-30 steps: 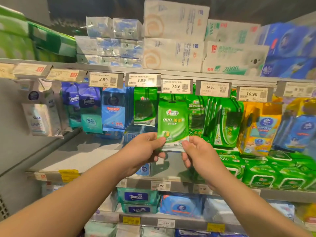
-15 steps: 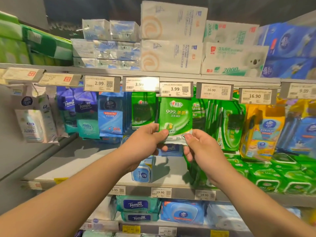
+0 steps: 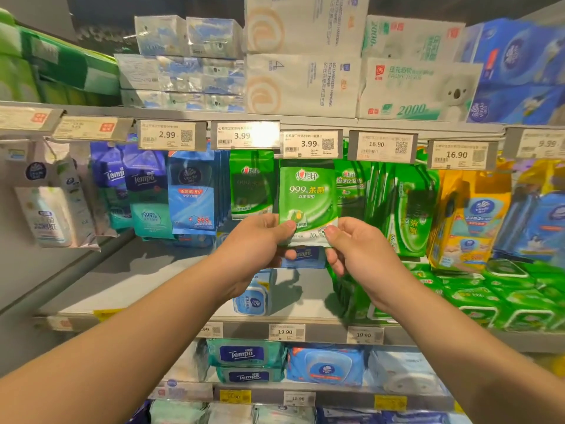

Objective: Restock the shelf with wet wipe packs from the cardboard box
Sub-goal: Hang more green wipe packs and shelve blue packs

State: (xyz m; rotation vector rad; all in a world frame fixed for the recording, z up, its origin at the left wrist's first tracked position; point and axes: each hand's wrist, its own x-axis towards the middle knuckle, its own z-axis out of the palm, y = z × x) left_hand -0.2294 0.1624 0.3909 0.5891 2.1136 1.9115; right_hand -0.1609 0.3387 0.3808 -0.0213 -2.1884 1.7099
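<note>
While the grey shelf (image 3: 128, 289) sits mostly bare at 8 o'clock, both hands pinch one green wipe pack (image 3: 307, 197) by its bottom corners, left hand (image 3: 253, 243) and right hand (image 3: 357, 249), just under the 3.99 tag (image 3: 308, 144) at 12 o'clock, blue packs (image 3: 192, 197) at 10.

Both arms reach forward, left grip (image 3: 260, 240) and right grip (image 3: 356, 246) pinching with thumb and fingers.

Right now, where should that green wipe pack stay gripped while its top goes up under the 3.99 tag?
Probably by the bottom corners, from below and in front. The green wipe pack hangs flat and upright, its top tucked behind the 3.99 tag. The left hand and right hand pinch those corners now.
</note>
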